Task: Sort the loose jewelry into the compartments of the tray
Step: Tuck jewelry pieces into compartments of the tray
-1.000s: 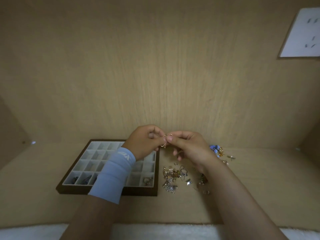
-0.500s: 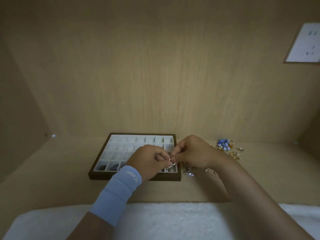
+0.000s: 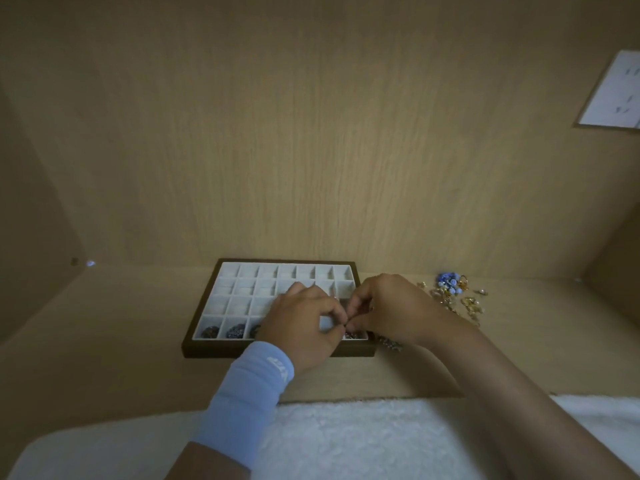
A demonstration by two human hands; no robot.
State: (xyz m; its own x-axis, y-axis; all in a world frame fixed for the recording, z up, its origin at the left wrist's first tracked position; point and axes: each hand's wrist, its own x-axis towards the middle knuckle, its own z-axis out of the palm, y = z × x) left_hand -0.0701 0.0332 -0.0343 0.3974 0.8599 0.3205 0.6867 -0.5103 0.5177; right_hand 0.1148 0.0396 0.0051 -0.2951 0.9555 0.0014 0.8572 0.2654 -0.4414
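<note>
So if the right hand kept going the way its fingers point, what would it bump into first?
The left hand. The curled fingers of the right hand point leftward, straight at the other's fingertips, above the near right corner of the tray. The fingertips look nearly touching, though depth is hard to judge here.

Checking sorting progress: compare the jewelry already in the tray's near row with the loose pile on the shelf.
The tray pieces are dark and bluish; the loose pile is mostly gold with light blue beads. The tray pieces sit apart, one cluster per compartment in the tray; the loose pile lies scattered on the shelf right of it. Both are small jewelry.
</note>
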